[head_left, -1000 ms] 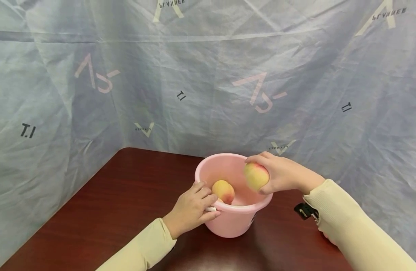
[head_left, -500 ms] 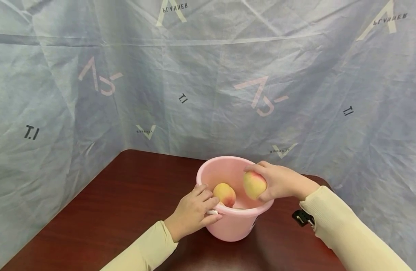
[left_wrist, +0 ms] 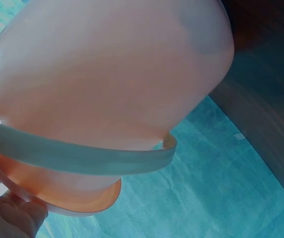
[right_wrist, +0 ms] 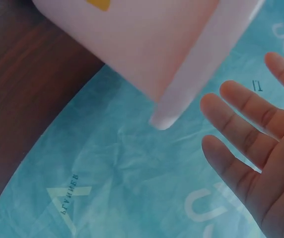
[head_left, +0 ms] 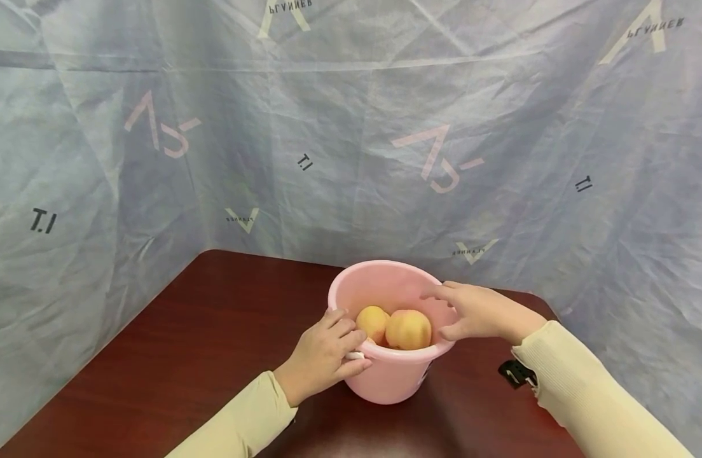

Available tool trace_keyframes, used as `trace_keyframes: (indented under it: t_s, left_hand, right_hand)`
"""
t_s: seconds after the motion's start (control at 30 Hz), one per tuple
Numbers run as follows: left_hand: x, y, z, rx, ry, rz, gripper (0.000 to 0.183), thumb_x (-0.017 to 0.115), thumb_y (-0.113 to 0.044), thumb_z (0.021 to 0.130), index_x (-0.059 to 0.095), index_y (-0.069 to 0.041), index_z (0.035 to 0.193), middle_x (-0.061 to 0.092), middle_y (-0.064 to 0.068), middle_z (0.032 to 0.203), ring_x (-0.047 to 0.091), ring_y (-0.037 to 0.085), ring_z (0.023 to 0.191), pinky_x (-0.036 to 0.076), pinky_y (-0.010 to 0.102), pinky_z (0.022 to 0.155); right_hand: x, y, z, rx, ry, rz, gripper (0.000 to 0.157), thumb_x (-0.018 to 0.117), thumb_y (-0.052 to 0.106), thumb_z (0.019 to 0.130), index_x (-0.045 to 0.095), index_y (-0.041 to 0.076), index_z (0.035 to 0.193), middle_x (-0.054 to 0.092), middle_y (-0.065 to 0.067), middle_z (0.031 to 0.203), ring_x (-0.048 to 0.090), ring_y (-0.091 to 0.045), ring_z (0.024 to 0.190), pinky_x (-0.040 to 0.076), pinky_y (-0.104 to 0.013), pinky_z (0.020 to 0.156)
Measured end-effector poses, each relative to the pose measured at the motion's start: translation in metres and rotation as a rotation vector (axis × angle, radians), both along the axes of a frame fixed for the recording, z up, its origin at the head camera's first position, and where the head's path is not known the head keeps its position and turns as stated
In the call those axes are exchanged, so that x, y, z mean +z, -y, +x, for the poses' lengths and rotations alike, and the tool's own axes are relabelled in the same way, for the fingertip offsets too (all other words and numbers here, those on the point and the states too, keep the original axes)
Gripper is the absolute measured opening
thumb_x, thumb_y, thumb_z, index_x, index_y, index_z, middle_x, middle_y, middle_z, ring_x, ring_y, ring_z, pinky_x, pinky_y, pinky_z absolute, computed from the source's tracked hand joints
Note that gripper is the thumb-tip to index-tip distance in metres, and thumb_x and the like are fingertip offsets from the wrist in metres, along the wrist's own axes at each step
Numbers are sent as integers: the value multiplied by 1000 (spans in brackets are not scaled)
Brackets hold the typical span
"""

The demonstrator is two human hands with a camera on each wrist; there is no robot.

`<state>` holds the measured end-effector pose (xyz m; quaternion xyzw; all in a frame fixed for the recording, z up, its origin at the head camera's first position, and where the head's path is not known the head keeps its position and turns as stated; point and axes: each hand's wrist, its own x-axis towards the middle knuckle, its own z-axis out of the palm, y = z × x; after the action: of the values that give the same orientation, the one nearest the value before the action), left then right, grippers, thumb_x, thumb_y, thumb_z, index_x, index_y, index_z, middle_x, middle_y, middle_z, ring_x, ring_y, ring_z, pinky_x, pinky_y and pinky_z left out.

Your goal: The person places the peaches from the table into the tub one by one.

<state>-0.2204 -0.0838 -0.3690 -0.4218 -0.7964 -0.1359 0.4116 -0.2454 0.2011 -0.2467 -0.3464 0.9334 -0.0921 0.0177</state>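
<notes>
A pink bucket [head_left: 385, 381] stands on the table. My left hand [head_left: 325, 353] grips its near-left rim, fingers over the edge and thumb outside. In the left wrist view the pale bucket handle [left_wrist: 82, 157] hangs along the bucket's side, beside the fingers. Two yellow-and-red peaches lie inside: one peach [head_left: 409, 331] on the right, touching the other peach [head_left: 372, 323] on the left. Their undersides and the bucket's floor are hidden. Over the right rim is my right hand [head_left: 477, 312], its fingers spread and holding nothing. The right wrist view shows those fingers apart from the rim.
The dark red-brown table [head_left: 213, 337] extends left of the bucket. Grey printed cloth [head_left: 339, 159] hangs behind the table and at both sides. A black strap [head_left: 517, 374] sits at the right cuff.
My right hand has let go of a peach, which now lies in the bucket beside the other. The right fingers have spread. My left hand keeps its hold on the rim.
</notes>
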Motion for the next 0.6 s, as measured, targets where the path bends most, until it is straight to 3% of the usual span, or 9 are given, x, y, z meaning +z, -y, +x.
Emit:
trace_keyframes:
  t_s: [0.17, 0.4, 0.6]
  left_hand:
    - [0, 0, 0, 3, 12, -6, 35, 55, -47, 88, 63, -13, 92, 57, 1, 90, 55, 26, 100, 48, 43, 91]
    - [0, -1, 0, 14, 11, -2, 35, 55, -47, 88, 64, -13, 93, 58, 1, 90, 55, 25, 102, 47, 44, 92]
    - [0, -1, -2, 10, 5, 1, 42, 46, -50, 94, 64, -13, 93, 59, 2, 90, 55, 26, 102, 48, 44, 92]
  right_hand:
    - [-2, -7, 0, 15, -36, -10, 51, 69, 21, 74, 60, 12, 123, 58, 0, 97, 53, -11, 76, 47, -33, 69]
    - [-4, -17, 2, 13, -74, -3, 50, 71, 26, 77, 61, 8, 122, 61, -6, 115, 59, -20, 95, 50, -41, 80]
    - [-5, -23, 1, -9, -87, -5, 48, 71, 25, 78, 62, 8, 121, 61, -5, 112, 60, -21, 96, 50, -43, 82]
